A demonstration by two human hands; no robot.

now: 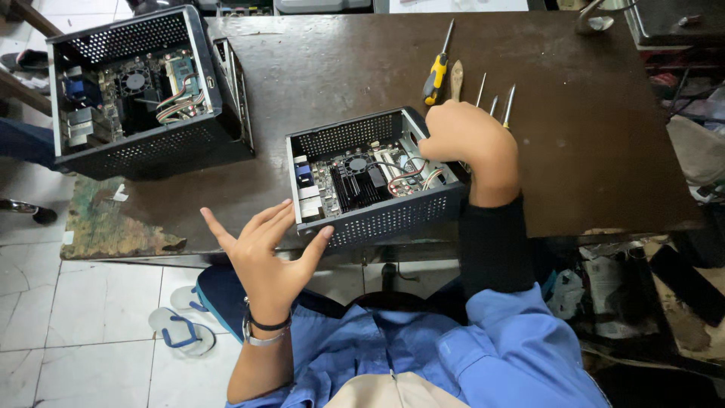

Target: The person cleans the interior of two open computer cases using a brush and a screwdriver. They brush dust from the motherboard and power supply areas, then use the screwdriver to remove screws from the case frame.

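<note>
1. The counter [574, 136] carries my small open computer case [374, 177] near its front edge; a second open case [140, 91] sits well apart, to its far left.
2. My left hand [264, 253] has its grip spread, thumb tip touching the case's front left corner. I should press there to brace.
3. My right hand [468, 140] reaches into the case's right rear; I cannot tell its grip. Best to move gently around the wires [408, 175].
4. Screwdrivers [438, 68] lie just behind the case.

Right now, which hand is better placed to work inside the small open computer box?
Probably the right hand: its fingers already curl over the far right edge of the small open computer case, by the cables. The left hand is spread open, only its thumb touching the case's near corner.
</note>
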